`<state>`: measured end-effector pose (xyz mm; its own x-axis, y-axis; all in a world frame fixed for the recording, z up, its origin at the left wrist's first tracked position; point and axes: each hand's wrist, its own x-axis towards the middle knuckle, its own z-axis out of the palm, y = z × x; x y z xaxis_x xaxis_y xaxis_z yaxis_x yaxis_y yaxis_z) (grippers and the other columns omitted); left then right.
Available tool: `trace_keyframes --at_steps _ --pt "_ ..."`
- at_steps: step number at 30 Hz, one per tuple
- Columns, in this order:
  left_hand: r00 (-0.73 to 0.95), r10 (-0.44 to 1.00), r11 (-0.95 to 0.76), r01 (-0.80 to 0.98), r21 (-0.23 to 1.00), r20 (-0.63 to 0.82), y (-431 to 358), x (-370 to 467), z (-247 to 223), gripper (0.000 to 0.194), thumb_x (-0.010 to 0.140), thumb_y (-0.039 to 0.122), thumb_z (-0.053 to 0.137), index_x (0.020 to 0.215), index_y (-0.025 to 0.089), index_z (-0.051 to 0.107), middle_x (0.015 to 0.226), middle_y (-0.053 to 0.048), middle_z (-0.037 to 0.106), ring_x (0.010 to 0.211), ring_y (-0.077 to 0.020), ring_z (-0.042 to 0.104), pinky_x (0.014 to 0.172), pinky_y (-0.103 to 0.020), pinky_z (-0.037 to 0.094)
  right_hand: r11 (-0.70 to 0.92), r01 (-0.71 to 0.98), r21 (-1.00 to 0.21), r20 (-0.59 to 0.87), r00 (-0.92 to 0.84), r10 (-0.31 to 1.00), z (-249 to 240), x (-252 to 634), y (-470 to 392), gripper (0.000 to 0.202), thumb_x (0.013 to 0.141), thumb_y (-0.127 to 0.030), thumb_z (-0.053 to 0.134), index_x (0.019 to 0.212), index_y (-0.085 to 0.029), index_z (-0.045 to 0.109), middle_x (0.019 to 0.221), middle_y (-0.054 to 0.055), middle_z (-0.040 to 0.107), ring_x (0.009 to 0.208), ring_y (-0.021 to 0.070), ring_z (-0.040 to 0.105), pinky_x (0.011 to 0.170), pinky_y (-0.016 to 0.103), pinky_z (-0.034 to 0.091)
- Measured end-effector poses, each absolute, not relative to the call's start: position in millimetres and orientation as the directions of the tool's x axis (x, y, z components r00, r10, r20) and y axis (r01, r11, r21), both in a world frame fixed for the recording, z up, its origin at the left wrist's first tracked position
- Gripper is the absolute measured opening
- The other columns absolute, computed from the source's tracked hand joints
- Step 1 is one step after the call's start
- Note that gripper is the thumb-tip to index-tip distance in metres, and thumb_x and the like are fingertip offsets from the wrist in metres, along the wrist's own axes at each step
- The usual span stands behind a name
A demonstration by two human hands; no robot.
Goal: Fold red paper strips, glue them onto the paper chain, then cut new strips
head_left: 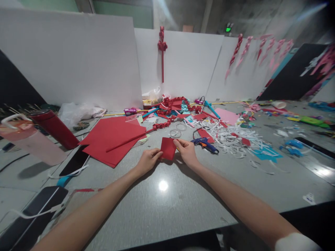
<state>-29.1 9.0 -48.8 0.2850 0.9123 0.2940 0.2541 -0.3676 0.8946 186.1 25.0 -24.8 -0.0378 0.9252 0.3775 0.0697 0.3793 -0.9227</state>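
The small red square of paper (168, 148) hangs between both hands: left hand (148, 161) pinches its nine-o'clock edge, right hand (186, 152) its three-o'clock edge, fingers closed on it, just above the grey tabletop (162, 205).

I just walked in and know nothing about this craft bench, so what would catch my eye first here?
First, the small red paper square at the table's middle, pinched between the left hand and right hand. Next, the stack of red paper sheets lying to its left, and the blue glue gun just right of the hands. Behind them, a red paper ornament hangs on the white board.
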Motion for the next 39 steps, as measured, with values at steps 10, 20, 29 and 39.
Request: trace_keyframes --at_steps 10,20,29,39 --pt "0.275 0.928 -0.295 0.138 0.945 0.249 10 -29 -45 0.033 0.094 0.047 0.066 0.083 0.017 0.072 0.07 -0.005 0.071 0.062 -0.0182 0.067 0.063 -0.029 0.053 0.356 0.175 -0.918 0.333 -0.146 0.931 -30 188 28 0.051 0.092 -0.062 0.063 0.068 -0.017 0.067 0.061 -0.001 0.053 0.056 0.0135 0.044 0.054 0.026 0.035" --pt "0.315 0.935 -0.205 0.096 0.974 0.166 0 -18 -47 0.045 0.097 0.056 0.062 0.083 0.013 0.068 0.06 -0.004 0.068 0.053 -0.0144 0.061 0.056 -0.025 0.044 0.354 0.13 -0.926 0.329 -0.181 0.927 -34 182 23 0.048 0.094 -0.059 0.062 0.069 -0.018 0.064 0.065 -0.001 0.056 0.06 0.0135 0.047 0.059 0.026 0.038" --pt "0.251 0.954 -0.189 0.072 0.979 0.166 3 -20 -47 0.049 0.096 0.059 0.063 0.084 0.012 0.07 0.062 -0.006 0.071 0.05 -0.0148 0.063 0.052 -0.025 0.045 0.349 0.142 -0.926 0.311 -0.234 0.921 -42 179 24 0.048 0.094 -0.059 0.06 0.07 -0.018 0.065 0.065 -0.001 0.057 0.06 0.0133 0.048 0.059 0.026 0.038" --pt "0.199 0.972 -0.128 0.014 0.992 0.123 6 -18 -53 0.047 0.092 0.057 0.067 0.078 0.013 0.067 0.06 -0.005 0.068 0.047 -0.0138 0.061 0.048 -0.025 0.047 0.443 0.279 -0.852 0.416 -0.153 0.896 -40 176 19 0.048 0.097 -0.054 0.058 0.068 -0.017 0.065 0.065 -0.001 0.057 0.062 0.0144 0.05 0.062 0.028 0.04"
